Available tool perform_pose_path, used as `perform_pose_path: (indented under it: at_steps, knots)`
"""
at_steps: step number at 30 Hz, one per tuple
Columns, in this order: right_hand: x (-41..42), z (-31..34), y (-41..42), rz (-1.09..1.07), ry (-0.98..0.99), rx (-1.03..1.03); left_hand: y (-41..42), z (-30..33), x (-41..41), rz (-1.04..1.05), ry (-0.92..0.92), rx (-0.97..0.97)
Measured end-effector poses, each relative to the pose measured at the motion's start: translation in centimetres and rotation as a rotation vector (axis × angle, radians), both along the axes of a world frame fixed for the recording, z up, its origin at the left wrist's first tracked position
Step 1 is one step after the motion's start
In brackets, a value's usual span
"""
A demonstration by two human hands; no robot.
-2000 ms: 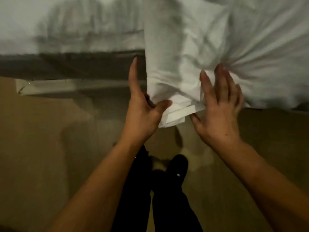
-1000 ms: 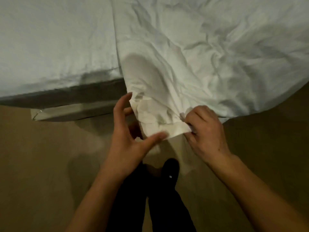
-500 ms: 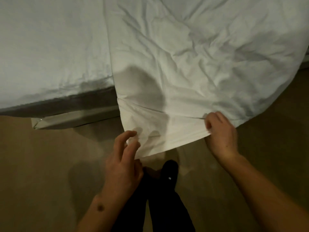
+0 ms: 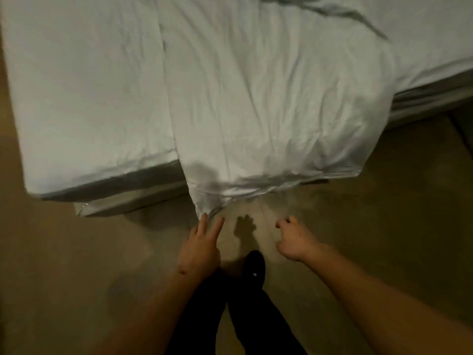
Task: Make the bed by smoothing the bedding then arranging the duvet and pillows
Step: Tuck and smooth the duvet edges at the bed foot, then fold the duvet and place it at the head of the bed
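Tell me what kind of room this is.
Most likely a bedroom, perhaps a hotel room. A mattress in a white sheet fills the top of the view, a white duvet hangs over its edge toward a tan floor, and the bed base shows underneath.

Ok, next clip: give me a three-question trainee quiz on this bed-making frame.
1. True or false: the right hand grips the duvet.
2. Which part of the duvet hangs lowest over the carpet? A) the corner nearest the left hand B) the corner on the right C) neither
3. Fill in: left of the duvet, the mattress top shows only a bare white ____.

Key
1. False: it hangs loosely curled, apart from the fabric.
2. A: the corner dips right at two extended left fingertips.
3. Sheet.
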State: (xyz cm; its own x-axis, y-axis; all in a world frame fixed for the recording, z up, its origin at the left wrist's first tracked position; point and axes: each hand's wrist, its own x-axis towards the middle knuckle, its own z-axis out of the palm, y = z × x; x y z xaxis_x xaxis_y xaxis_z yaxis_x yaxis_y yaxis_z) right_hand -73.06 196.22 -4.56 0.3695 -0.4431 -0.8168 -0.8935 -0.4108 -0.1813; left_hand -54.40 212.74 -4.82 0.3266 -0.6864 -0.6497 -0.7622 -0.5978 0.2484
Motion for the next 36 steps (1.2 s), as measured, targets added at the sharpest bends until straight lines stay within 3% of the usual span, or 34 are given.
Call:
perform_pose_path:
  at_steps: [7,12,16,26,36]
  knots:
    - [2.2,15.7,5.1,-0.055,-0.277,-0.246,0.7,16.4,-1.2,0.061,-0.138,-0.305]
    - [8.6,22.9,10.7,0.036,-0.440,-0.301,5.4,23.5,2.4,0.159,-0.227,-0.335]
    - [14.7,26.7,15.0,0.123,-0.462,-0.248,10.6,26.5,7.1,0.191,-0.251,-0.313]
    - [31.9,33.8,28.0,0.264,-0.540,-0.355,25.8,34.6,22.8,0.372,-0.388,-0.376]
    - [46.9,35.3,34.6,0.414,-0.589,-0.350,36.1,35.5,36.4,0.636,-0.428,-0.325]
